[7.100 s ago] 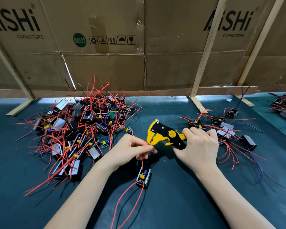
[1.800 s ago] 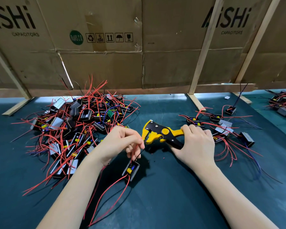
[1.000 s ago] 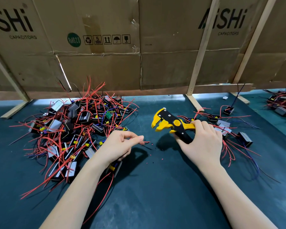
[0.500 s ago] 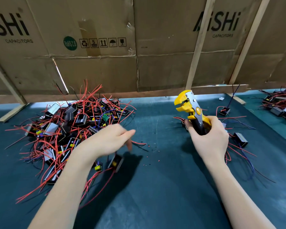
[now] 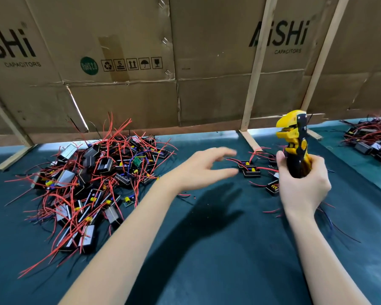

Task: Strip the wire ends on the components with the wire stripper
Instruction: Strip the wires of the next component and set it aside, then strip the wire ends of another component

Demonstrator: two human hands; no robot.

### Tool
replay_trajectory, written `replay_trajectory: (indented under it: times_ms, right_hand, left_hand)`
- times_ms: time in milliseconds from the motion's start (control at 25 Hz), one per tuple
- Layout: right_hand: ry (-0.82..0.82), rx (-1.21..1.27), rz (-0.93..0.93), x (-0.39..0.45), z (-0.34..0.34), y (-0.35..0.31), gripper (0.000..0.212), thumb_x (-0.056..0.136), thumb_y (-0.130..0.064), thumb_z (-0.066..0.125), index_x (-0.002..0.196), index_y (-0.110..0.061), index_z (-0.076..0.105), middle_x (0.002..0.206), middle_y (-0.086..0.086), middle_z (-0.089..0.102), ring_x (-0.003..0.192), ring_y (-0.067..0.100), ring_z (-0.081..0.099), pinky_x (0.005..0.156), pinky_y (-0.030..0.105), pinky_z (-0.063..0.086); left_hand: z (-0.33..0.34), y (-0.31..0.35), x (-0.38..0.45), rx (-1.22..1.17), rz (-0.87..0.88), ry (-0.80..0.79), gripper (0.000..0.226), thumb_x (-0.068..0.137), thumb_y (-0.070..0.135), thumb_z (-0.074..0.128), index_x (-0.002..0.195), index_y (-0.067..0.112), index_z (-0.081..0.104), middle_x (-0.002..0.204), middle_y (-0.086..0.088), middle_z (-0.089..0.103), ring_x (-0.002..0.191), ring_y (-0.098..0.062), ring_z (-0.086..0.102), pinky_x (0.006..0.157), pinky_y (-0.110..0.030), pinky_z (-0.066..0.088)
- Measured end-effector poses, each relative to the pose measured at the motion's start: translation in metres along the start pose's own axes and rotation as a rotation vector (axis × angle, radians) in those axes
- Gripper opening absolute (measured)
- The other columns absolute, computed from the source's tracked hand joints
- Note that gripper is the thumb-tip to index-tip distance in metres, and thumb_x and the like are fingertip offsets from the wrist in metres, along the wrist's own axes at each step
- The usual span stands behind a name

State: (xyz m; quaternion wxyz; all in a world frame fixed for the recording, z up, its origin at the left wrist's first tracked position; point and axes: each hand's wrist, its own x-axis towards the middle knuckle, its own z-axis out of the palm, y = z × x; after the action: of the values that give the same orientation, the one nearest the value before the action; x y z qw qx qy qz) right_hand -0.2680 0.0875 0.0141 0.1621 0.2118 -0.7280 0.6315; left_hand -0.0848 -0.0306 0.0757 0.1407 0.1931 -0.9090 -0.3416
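Wire stripper [image 5: 295, 142] has swung upright, head up; right hand [image 5: 304, 183] grips it.

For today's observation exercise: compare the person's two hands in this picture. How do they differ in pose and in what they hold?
The left hand is open, fingers spread, holding nothing; the right hand grips the wire stripper, which stands upright. The left hand hovers over bare mat, reaching toward the small group of parts; the right hand sits in front of that group. Both are bare and raised above the mat.
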Motion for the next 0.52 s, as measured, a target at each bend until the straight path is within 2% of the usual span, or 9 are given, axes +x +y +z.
replay_trajectory:
  times_ms: [80,160,240,320,400,520]
  right_hand:
    - [-0.050,-0.007,-0.011,-0.003,0.004,-0.001,0.045,0.081,-0.050,0.073,0.100,-0.011,0.060,0.096,0.007,0.065,0.081,0.017,0.052,0.077,0.028,0.038]
    - [-0.104,-0.001,-0.048,-0.008,0.008,-0.003,0.045,0.080,-0.049,0.074,0.099,-0.010,0.061,0.096,0.007,0.065,0.085,0.022,0.057,0.078,0.030,0.040]
    - [-0.147,-0.001,-0.081,-0.014,0.011,-0.006,0.046,0.079,-0.048,0.075,0.098,-0.009,0.061,0.094,0.007,0.064,0.087,0.026,0.058,0.082,0.038,0.045]
    - [-0.188,-0.013,-0.100,-0.020,0.013,-0.008,0.046,0.078,-0.048,0.076,0.097,-0.009,0.060,0.093,0.007,0.064,0.087,0.027,0.058,0.084,0.046,0.046]
    - [-0.213,-0.020,-0.129,-0.024,0.015,-0.010,0.044,0.078,-0.048,0.076,0.095,-0.010,0.060,0.090,0.004,0.063,0.087,0.029,0.058,0.083,0.049,0.046]
    - [-0.245,-0.034,-0.183,-0.031,0.017,-0.012,0.042,0.077,-0.044,0.078,0.094,-0.010,0.061,0.085,-0.001,0.061,0.084,0.029,0.059,0.082,0.050,0.047]
  left_hand:
    - [-0.014,-0.032,-0.019,0.275,-0.041,0.109,0.036,0.093,0.031,0.064,0.127,0.018,0.062,0.134,0.000,0.058,0.128,-0.014,0.050,0.110,-0.024,0.031]
    - [-0.033,-0.062,-0.039,0.458,-0.148,0.295,0.030,0.092,0.025,0.064,0.121,0.016,0.065,0.129,-0.004,0.060,0.125,-0.023,0.050,0.109,-0.036,0.034]
    - [-0.052,-0.087,-0.060,0.491,-0.288,0.548,0.025,0.090,0.017,0.065,0.115,0.014,0.067,0.120,-0.007,0.061,0.119,-0.029,0.051,0.102,-0.042,0.039]
    - [-0.064,-0.105,-0.081,0.480,-0.432,0.741,0.018,0.087,0.010,0.064,0.105,0.012,0.066,0.109,-0.008,0.059,0.111,-0.031,0.051,0.090,-0.042,0.042]
    - [-0.071,-0.121,-0.096,0.510,-0.558,0.775,0.016,0.086,0.006,0.063,0.101,0.010,0.064,0.104,-0.009,0.057,0.110,-0.033,0.050,0.082,-0.042,0.043]
    - [-0.072,-0.135,-0.109,0.557,-0.685,0.589,0.033,0.087,0.008,0.066,0.119,0.006,0.059,0.122,-0.017,0.057,0.118,-0.037,0.046,0.092,-0.047,0.043]
